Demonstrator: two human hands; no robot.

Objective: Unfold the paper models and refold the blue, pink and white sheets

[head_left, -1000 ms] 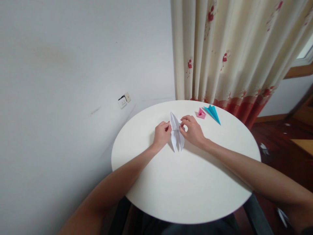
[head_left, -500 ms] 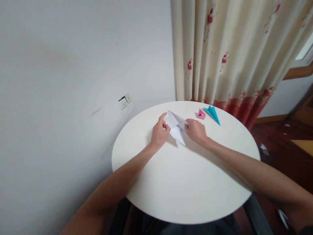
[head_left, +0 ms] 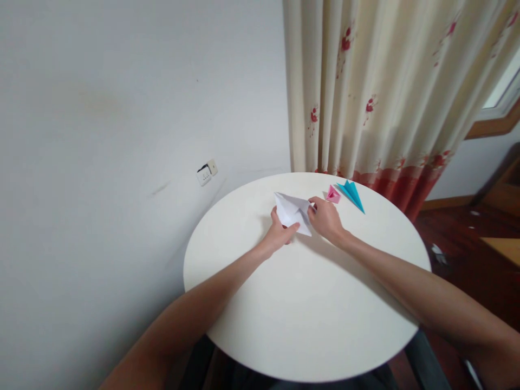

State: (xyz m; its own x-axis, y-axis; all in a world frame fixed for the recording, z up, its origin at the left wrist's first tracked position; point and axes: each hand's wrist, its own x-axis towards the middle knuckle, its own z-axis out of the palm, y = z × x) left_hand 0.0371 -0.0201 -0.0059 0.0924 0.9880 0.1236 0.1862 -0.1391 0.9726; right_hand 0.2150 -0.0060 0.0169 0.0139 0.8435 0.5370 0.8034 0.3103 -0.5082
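Note:
A folded white paper (head_left: 290, 210) is held just above the far part of the round white table (head_left: 304, 303). My left hand (head_left: 278, 235) grips its near left side from below, fingers partly hidden under the sheet. My right hand (head_left: 326, 219) pinches its right edge between thumb and fingers. The paper lies tilted, with a point toward the far left.
A small pink folded paper (head_left: 333, 194) and a blue paper plane (head_left: 352, 194) lie on the table's far right. A cream curtain with red flowers (head_left: 385, 92) hangs behind. A wall socket (head_left: 206, 171) is on the white wall at left. Dark wooden floor lies at right.
The white paper has been turned from upright and narrow to lying tilted and wider. My left hand slid under its near side. My right hand stayed on the right edge.

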